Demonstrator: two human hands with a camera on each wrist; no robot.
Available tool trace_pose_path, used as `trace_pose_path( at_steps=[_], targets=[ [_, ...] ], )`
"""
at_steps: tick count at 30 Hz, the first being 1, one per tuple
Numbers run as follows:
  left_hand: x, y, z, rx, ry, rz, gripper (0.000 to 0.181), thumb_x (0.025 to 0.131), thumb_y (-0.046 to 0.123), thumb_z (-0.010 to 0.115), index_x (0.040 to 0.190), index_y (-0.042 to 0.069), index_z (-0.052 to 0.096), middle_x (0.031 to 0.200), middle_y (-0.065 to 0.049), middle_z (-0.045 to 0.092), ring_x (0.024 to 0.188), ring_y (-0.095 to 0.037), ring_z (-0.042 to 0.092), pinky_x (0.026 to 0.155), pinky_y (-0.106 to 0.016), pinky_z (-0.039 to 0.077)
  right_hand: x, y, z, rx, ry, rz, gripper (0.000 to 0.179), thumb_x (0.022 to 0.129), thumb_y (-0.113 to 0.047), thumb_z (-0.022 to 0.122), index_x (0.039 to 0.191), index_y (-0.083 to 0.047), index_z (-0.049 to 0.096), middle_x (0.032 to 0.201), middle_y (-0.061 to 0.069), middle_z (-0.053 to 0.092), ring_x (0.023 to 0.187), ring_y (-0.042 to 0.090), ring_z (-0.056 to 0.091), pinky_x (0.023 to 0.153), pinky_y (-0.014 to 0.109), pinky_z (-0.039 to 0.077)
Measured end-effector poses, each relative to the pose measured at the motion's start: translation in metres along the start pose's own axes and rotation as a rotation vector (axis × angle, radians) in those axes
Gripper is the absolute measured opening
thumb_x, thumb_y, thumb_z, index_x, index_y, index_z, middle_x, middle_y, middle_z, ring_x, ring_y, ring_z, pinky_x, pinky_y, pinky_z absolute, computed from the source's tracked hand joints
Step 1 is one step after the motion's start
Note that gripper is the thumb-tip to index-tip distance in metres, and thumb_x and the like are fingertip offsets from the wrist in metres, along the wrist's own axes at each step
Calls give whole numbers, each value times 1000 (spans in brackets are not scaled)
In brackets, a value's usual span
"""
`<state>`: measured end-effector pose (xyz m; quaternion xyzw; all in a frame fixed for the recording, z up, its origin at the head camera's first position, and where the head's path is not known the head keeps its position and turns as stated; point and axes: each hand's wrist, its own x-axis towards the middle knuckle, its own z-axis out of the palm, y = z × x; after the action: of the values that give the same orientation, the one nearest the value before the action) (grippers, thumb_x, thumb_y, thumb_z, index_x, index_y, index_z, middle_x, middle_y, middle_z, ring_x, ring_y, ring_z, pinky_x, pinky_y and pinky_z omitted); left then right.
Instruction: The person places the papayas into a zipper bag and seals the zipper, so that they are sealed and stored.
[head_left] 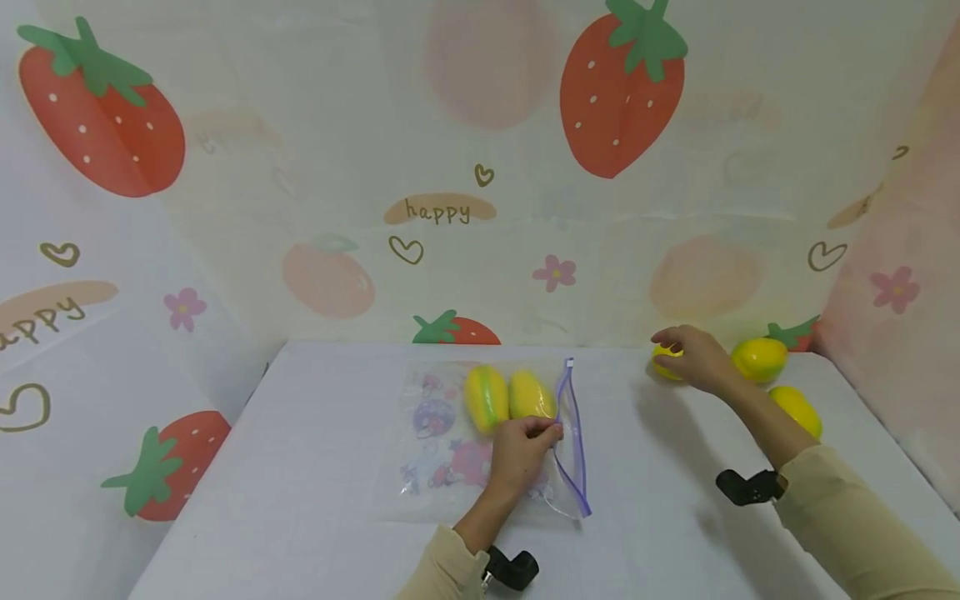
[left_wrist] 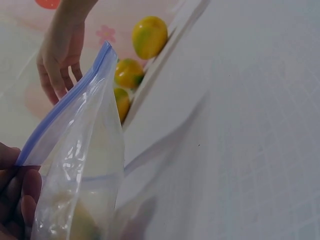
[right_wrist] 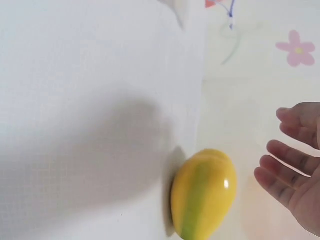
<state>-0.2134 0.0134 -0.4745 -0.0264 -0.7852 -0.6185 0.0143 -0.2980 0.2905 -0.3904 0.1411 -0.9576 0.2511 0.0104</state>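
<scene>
Lower centre: bag [head_left: 578,437] pinched by left hand [head_left: 519,454], mouth presumably kept open; right hand [head_left: 693,358] held near fruit [right_wrist: 204,195], fingers spread.

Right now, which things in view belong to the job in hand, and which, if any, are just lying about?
Seemingly the job:
clear bag, pinched by the left hand
two mangoes inside it
three loose mangoes, one near the right hand

Just surroundings:
table
printed wall
wrist cameras
</scene>
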Motion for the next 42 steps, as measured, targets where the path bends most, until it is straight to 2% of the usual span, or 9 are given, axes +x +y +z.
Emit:
trace_pose_path(
  at_steps=[9, 17, 23, 30, 38, 42],
  targets=[
    [-2, 2, -3, -15, 11, 50, 18, 86, 19, 72, 92, 3, 77, 82, -9, 75, 73, -4, 60, 67, -17, 48, 4, 11, -9, -14, -38, 61, 38, 93, -13, 60, 125, 7, 56, 123, 31, 56, 111, 44, 52, 97, 57, 45],
    [-1, 0, -5, -11, 19, 38, 17, 87, 20, 72, 93, 6, 78, 82, -5, 75, 73, -2, 59, 69, -16, 49, 7, 17, -15, -48, -84, 89, 44, 91, -14, 63, 128, 8, 53, 123, 34, 52, 111, 47, 50, 97, 59, 44],
    [-1, 1, -5, 1, 10, 44, 18, 87, 20, 71, 93, 4, 77, 81, -6, 75, 71, -2, 60, 67, -16, 49, 10, 24, -11, -58, -132, 102, 49, 89, -12, 65, 132, 7, 49, 127, 36, 46, 114, 50, 47, 100, 63, 40],
    [-2, 4, -3, 4, 3, 30, 18, 88, 20, 71, 93, 4, 77, 80, -6, 75, 71, -2, 60, 67, -16, 49, 14, 34, -4, -109, -140, 104, 55, 86, -9, 66, 135, 7, 47, 137, 40, 37, 121, 53, 40, 103, 65, 35],
    [-2, 5, -3, 1, -2, 3, 18, 88, 21, 70, 94, 6, 77, 80, -3, 75, 70, -1, 58, 67, -15, 48, 14, 48, 2, -144, -121, 83, 59, 82, -6, 69, 134, 10, 46, 134, 42, 39, 120, 57, 40, 102, 67, 34],
    [-1, 4, -3, 5, 0, 13, 18, 89, 21, 70, 94, 5, 77, 80, -3, 75, 70, -1, 57, 67, -15, 48, 16, 52, 6, -171, -96, 57, 58, 79, -4, 69, 132, 9, 48, 133, 41, 41, 118, 58, 41, 100, 67, 36]
  ],
)
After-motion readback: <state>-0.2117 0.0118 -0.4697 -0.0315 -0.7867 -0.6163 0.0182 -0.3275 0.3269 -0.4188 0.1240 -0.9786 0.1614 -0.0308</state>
